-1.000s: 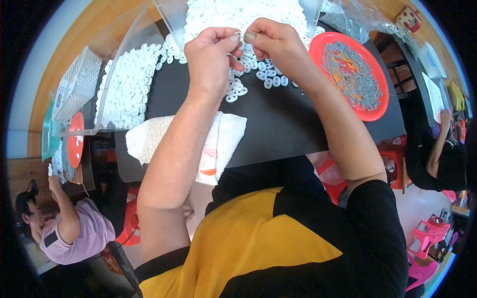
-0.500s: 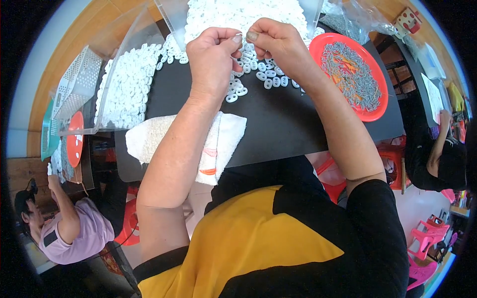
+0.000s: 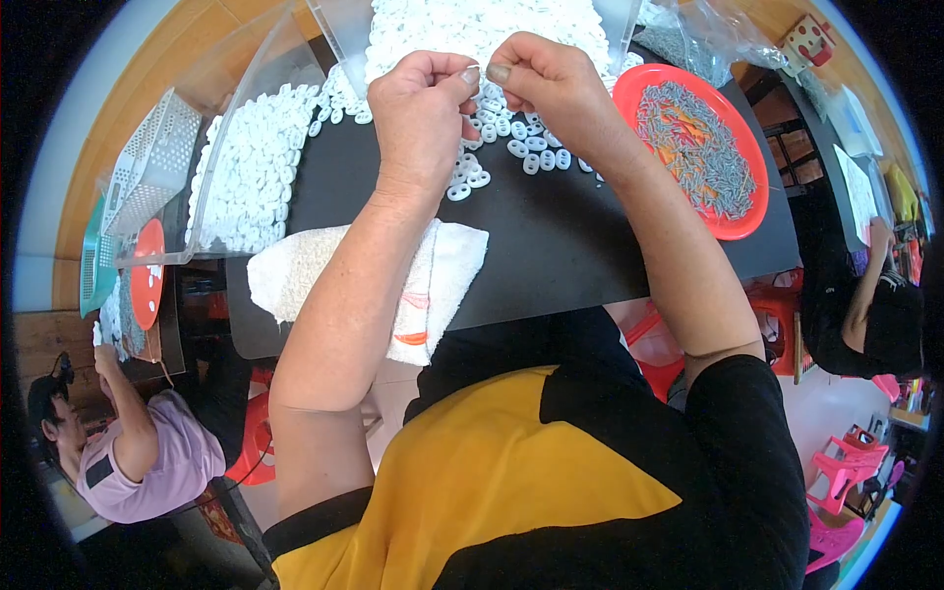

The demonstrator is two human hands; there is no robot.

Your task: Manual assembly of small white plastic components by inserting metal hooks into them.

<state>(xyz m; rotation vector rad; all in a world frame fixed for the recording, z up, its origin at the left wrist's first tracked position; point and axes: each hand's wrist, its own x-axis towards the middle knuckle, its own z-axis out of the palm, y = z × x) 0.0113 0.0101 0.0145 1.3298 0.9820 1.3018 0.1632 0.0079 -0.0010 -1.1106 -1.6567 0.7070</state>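
Observation:
My left hand point(image 3: 415, 123) is closed in a pinch, with a thin sliver of a white plastic piece point(image 3: 475, 67) showing at its fingertips. Close beside it, my right hand point(image 3: 551, 84) also pinches thumb against fingers; whatever it holds is too small or hidden to tell. Both hands are raised above the near side of a clear bin heaped with white pieces point(image 3: 482, 25). Loose oval white pieces with two holes point(image 3: 532, 163) lie on the black table point(image 3: 551, 246) beneath them. To the right, a red plate point(image 3: 723, 228) holds many small grey metal screws point(image 3: 728, 187).
A folded white towel point(image 3: 457, 261) lies under my left forearm at the table's front edge. At left stands another clear bin point(image 3: 211, 211) of white pieces, beside a white perforated basket point(image 3: 147, 162). Clear plastic bags point(image 3: 703, 39) sit at back right. Co-workers sit left point(image 3: 147, 452) and right point(image 3: 855, 305).
My right hand has shifted very slightly up and left, its fingertips staying close to my left hand's. Otherwise the scene is nearly the same.

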